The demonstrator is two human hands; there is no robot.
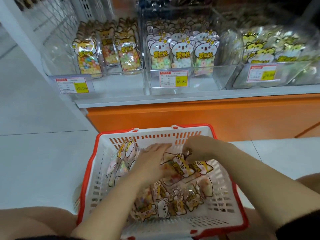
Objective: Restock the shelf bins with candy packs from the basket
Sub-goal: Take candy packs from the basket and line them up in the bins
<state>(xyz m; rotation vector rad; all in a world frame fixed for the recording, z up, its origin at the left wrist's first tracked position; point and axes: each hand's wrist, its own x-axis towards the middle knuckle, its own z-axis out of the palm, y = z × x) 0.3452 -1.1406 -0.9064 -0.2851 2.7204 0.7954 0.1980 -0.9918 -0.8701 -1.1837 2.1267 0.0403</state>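
Forearms enter from the bottom edge, both reaching into the basket [90,163], which sits on the floor directly below the shelf. Head view only. Loose candy packs [162,205] fill the basket floor, lying flat, overlapping, at mixed angles. Left hand [152,156]: fingers straight and together, laid flat on the pile, pointing toward the far wall; blurred, holds nothing. Right hand [195,149]: fingers curled downward, apparently pinching the top edge of a fox pack [180,168]; blur makes the contact less than certain. That pack lies just on the near side of the right hand, long axis slanting from far-left to near-right, top end at the fingertips. Right hand is the nearer one to it. On the shelf, left bin [107,78] holds matching fox packs upright; middle bin [199,78] koala packs; right bin [225,75] tiger packs. Judgement: fox pack belongs up and to the left.
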